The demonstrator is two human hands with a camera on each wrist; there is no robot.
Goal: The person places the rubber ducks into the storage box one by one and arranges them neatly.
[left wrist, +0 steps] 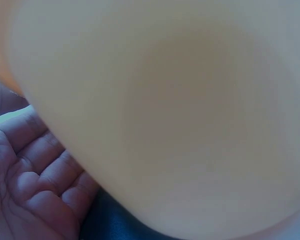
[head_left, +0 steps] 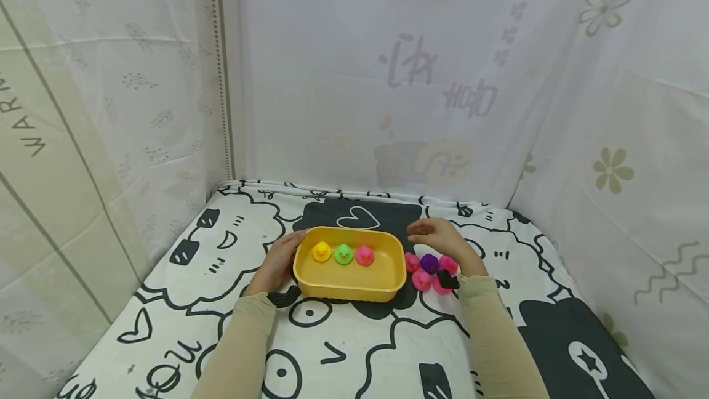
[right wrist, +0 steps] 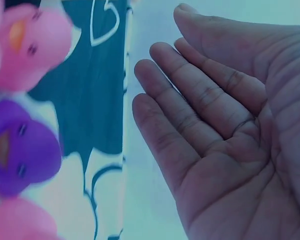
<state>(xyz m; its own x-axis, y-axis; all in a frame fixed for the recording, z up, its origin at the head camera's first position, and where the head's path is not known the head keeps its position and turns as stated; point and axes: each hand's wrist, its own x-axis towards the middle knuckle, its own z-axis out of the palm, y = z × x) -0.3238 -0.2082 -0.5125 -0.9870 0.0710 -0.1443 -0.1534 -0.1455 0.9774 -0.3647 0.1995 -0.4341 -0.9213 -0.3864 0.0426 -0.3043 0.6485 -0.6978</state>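
A yellow tray [head_left: 349, 285] holds a yellow duck [head_left: 322, 252], a green duck [head_left: 343, 254] and a pink duck [head_left: 364, 255] in a row along its back. At its left end my left hand [head_left: 281, 258] grips the side. In the left wrist view the fingers [left wrist: 37, 145] pass behind the wall, tips hidden. My right hand [head_left: 440, 237] hovers over the far side of a duck cluster, right of the tray. It holds nothing; the right wrist view shows the palm with its fingers [right wrist: 205, 97] nearly straight. A purple duck [head_left: 429, 263] sits amid several pink ducks [head_left: 422, 280].
A black-and-white cartoon cloth [head_left: 354, 350] covers the surface. Pale printed curtains [head_left: 343, 79] enclose the back and both sides. Dark wrist devices [head_left: 284, 297] sit at both sleeves, the right one overlapping the ducks in the head view.
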